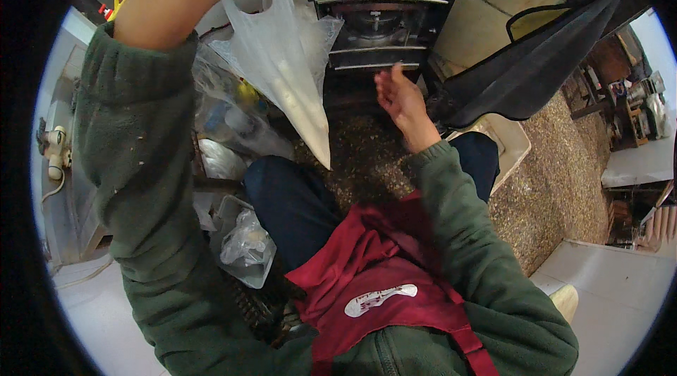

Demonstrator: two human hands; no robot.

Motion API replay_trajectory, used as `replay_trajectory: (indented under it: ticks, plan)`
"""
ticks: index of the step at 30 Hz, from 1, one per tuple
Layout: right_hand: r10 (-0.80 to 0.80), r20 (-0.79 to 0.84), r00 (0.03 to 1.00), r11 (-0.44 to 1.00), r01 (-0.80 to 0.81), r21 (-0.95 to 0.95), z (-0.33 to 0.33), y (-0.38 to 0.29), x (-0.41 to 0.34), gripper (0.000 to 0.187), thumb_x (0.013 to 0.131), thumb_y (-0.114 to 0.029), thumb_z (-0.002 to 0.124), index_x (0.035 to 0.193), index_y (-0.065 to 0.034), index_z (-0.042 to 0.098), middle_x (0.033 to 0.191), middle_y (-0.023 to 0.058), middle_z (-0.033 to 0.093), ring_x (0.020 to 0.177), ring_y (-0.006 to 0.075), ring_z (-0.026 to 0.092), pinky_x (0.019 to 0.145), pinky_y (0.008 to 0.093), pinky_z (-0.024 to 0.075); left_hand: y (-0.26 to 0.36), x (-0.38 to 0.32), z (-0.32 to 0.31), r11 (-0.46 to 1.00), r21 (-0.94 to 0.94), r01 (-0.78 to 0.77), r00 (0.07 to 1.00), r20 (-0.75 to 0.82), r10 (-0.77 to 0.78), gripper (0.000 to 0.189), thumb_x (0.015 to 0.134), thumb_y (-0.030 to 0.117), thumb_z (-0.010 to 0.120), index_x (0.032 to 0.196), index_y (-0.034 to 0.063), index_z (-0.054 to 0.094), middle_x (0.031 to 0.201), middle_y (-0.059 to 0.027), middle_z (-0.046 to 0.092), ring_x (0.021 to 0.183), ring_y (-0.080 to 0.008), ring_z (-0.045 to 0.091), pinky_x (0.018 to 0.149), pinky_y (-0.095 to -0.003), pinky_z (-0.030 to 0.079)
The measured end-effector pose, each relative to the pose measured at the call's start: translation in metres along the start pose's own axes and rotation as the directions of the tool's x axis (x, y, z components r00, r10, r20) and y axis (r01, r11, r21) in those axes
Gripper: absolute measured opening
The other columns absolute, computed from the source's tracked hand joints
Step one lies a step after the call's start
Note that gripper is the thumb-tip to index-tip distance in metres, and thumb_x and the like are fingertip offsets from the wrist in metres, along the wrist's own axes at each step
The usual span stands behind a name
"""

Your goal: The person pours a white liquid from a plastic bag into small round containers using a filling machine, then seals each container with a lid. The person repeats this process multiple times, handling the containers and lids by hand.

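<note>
My left arm reaches up and across the top left of the view, and its hand lies beyond the upper edge, out of sight. Below that forearm hangs a translucent white plastic bag (288, 64) with its lower corner pointing down; pale contents gather inside it, too unclear to name. Whether my left hand holds the bag cannot be seen. My right hand (400, 101) is raised in front of a black appliance (378, 22) with metal trim, to the right of the bag, its fingers apart and nothing in them.
A black bag (529, 64) stands at the right, over a cream plastic tub (515, 151). At the left are clear plastic bags (232, 117) and a grey bin (256, 275) with crumpled plastic. Pebbled floor (550, 191) spreads to the right; further off stands a cluttered shelf (629, 101).
</note>
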State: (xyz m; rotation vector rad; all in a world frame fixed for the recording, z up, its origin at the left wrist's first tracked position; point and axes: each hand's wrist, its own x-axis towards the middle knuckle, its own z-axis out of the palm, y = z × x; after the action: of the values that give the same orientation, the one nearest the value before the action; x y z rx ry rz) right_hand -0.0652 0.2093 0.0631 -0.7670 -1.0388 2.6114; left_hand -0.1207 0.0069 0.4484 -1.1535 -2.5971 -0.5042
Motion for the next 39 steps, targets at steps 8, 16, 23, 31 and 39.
replay_trajectory:
  ticks: [8, 16, 23, 31, 39]
  plan:
    - [0.082, 0.401, 0.912, 0.984, -0.139, 0.116, 0.056, -0.009, -0.025, 0.036, 0.11, -0.026, 0.057, 0.141, -0.0075, 0.052, 0.073, -0.003, 0.045, 0.063, 0.009, 0.037, 0.059, 0.0264, 0.0336, -0.001, -0.008, 0.003, 0.986, -0.007, -0.168, 0.983, -0.08, 0.167, 0.048, 0.101, 0.023, 0.07, 0.144, 0.0026, 0.062, 0.073, -0.0194, 0.068, 0.059, -0.0173, 0.059, 0.061, -0.0371, 0.051]
    - [0.09, 0.412, 0.907, 0.945, -0.208, 0.253, 0.08, -0.003, -0.024, 0.034, 0.109, -0.017, 0.055, 0.142, -0.0083, 0.05, 0.076, -0.0022, 0.048, 0.065, 0.0094, 0.039, 0.059, 0.0261, 0.0336, -0.015, 0.009, 0.005, 0.922, -0.156, -0.354, 0.932, -0.139, 0.334, 0.044, 0.099, 0.019, 0.071, 0.138, -0.0001, 0.065, 0.081, -0.0223, 0.071, 0.064, -0.0189, 0.063, 0.067, -0.0355, 0.053]
    - [-0.028, 0.303, 0.952, 0.995, -0.001, 0.096, 0.06, 0.004, -0.04, 0.034, 0.108, -0.017, 0.057, 0.14, -0.005, 0.059, 0.077, -0.0021, 0.051, 0.065, 0.0091, 0.041, 0.06, 0.0255, 0.0344, -0.01, 0.002, -0.008, 0.974, -0.225, -0.023, 0.993, 0.108, 0.048, 0.048, 0.099, 0.02, 0.072, 0.143, 0.0043, 0.064, 0.094, -0.0231, 0.075, 0.067, -0.0198, 0.065, 0.069, -0.036, 0.056]
    - [-0.893, -0.016, 0.449, 0.422, 0.825, -0.375, 0.057, -0.166, -0.011, 0.034, 0.11, -0.024, 0.058, 0.133, -0.0005, 0.064, 0.097, 0.004, 0.07, 0.083, 0.0112, 0.063, 0.077, 0.0276, 0.0513, -0.046, 0.011, 0.039, 0.942, 0.136, -0.306, 0.866, -0.373, 0.335, 0.038, 0.099, 0.033, 0.068, 0.132, 0.0144, 0.071, 0.089, -0.0232, 0.073, 0.082, -0.0427, 0.072, 0.072, -0.0501, 0.057]
    - [-0.598, 0.527, 0.604, 0.481, 0.796, -0.367, 0.217, -0.466, 0.117, 0.067, 0.105, -0.053, 0.061, 0.153, -0.0091, 0.044, 0.118, 0.0082, 0.062, 0.105, 0.021, 0.064, 0.094, 0.0331, 0.0528, -0.028, 0.003, 0.026, 0.982, 0.093, -0.166, 0.938, -0.292, 0.187, 0.045, 0.099, 0.035, 0.068, 0.141, 0.019, 0.066, 0.084, -0.021, 0.072, 0.079, -0.041, 0.071, 0.069, -0.0511, 0.055]
